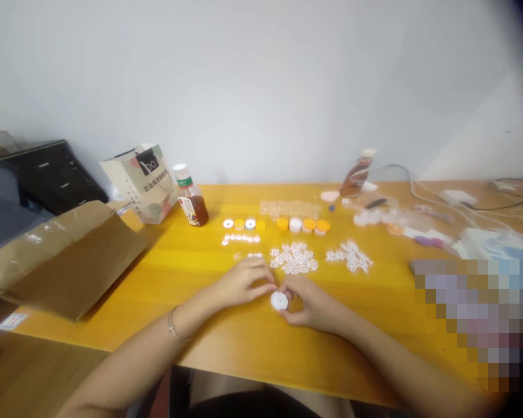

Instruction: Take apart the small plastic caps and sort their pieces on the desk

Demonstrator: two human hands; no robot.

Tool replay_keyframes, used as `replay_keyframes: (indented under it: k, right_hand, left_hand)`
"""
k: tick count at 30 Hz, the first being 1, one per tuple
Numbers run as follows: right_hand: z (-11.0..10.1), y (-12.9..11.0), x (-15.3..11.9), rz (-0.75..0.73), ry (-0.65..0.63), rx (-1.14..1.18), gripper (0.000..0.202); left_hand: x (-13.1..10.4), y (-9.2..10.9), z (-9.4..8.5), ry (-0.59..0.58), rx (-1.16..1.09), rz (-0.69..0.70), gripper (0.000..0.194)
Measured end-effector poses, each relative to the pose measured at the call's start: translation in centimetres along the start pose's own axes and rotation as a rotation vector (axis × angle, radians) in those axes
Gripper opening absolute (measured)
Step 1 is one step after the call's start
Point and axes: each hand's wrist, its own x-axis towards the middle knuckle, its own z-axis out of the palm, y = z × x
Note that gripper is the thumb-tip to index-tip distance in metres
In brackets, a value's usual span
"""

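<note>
Over the middle of the table, my right hand (309, 303) grips a round white cap-like disc (279, 301) between thumb and fingers, its flat face turned toward me. Just left of it is my left hand (246, 283), thumb and forefinger drawn together in a pinch beside the disc; whatever is between them is hidden. A loose pile of small white openwork plastic pieces (293, 258) lies beyond my hands, with a smaller cluster of similar pieces (351, 255) to its right. Small white discs (242, 238) form a short row farther back.
Orange and white round caps (295, 224) stand in a line, with clear plastic containers (290, 209) behind. A drink bottle (190, 197), a paper bag (142, 183) and a cardboard box (74, 267) are left. Another bottle (357, 173), cables and plastic bags lie right.
</note>
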Motion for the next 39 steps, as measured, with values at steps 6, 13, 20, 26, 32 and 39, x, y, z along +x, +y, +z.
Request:
replay_keyframes:
  k: [6,13,20,26,32,39]
  right_hand:
    - [0.1,0.2,0.1,-0.016,-0.004,0.003,0.016]
    - [0.2,0.5,-0.1,-0.011,-0.011,0.037,0.015]
    - [0.1,0.3,-0.1,0.015,0.000,0.110,0.013]
    - [-0.2,0.1,0.1,0.050,-0.029,0.140,0.011]
    - [-0.1,0.3,0.3,0.070,-0.047,0.165,0.014]
    - [0.1,0.7,0.4,0.049,-0.035,0.154,0.016]
  left_hand:
    - [-0.2,1.4,1.6,-0.143,0.051,0.084,0.019]
    - [-0.3,1.0,2.2,-0.120,0.083,0.016,0.018]
    - [-0.4,1.6,3.0,-0.046,0.169,-0.051,0.017]
    - [-0.2,1.5,3.2,-0.058,0.293,-0.055,0.014]
    - [-0.4,1.8,3.3,-0.051,0.532,0.055,0.017]
    - [-0.5,1.1,4.2,0.051,0.616,0.203,0.025]
